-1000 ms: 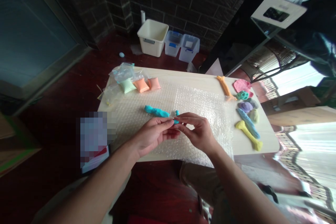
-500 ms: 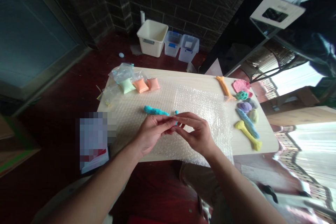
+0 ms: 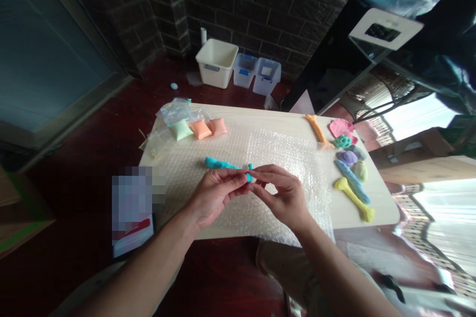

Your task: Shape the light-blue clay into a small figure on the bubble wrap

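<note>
Between my fingertips, above the bubble wrap, is a small lump of turquoise modelling clay [image 3: 249,177]. My left hand [image 3: 219,189] pinches it from the left, thumb on top. From the right, the fingertips of my right hand [image 3: 279,190] close around its other side. Just behind my hands lies a longer turquoise clay roll [image 3: 219,162] with a thick left end; its right end is hidden by my left fingers. A tiny turquoise clay bit [image 3: 250,166] shows just beyond my fingertips. Bubble wrap [image 3: 293,158] covers the middle of the table.
Green, orange and pink clay packets [image 3: 201,129] lie at the table's back left beside clear plastic bags [image 3: 174,110]. Along the right side are an orange clay bone [image 3: 315,129], a yellow clay bone [image 3: 355,199], a blue roll [image 3: 352,181] and several lumps. Storage bins [image 3: 217,64] stand behind.
The view has tilted slightly, so everything sits lower in the picture. My fingers have parted a little, and more of the turquoise lump shows between them.
</note>
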The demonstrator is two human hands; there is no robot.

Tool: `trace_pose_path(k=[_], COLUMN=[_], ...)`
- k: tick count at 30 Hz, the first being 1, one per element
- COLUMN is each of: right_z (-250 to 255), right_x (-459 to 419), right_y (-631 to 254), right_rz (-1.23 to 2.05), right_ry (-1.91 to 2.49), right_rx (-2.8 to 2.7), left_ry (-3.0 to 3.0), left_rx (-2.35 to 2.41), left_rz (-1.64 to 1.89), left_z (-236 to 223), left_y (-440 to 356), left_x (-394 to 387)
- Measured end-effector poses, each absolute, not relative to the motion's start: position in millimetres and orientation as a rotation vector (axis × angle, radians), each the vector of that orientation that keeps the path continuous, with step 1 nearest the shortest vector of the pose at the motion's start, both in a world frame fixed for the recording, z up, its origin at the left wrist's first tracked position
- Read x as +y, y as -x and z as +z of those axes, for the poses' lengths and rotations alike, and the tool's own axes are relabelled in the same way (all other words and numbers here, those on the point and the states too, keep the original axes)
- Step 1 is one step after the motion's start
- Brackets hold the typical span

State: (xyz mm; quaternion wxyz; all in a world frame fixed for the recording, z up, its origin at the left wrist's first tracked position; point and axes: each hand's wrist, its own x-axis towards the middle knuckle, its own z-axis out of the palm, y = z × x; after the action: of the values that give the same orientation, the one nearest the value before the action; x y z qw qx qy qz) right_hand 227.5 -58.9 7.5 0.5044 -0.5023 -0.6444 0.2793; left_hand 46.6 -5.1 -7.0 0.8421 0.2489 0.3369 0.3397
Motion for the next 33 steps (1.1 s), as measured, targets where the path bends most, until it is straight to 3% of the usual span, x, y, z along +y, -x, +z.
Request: trace_pose_path(k=[13,33], right_z=[10.7,8.0], right_x=[-59.1,-59.6], right_y=[-226.6,-228.6], right_rz=[0.558,0.658], right_ry=[1.228,1.252], right_rx=[-1.601,-1.527], left_ry=[-0.612,-0.626], left_rx=[0.628,0.680], left_rz=[0.656,0.709], left_z=[-7.8,-5.8], left_y=[-45.7,-48.3], left_x=[-7.1,-7.0])
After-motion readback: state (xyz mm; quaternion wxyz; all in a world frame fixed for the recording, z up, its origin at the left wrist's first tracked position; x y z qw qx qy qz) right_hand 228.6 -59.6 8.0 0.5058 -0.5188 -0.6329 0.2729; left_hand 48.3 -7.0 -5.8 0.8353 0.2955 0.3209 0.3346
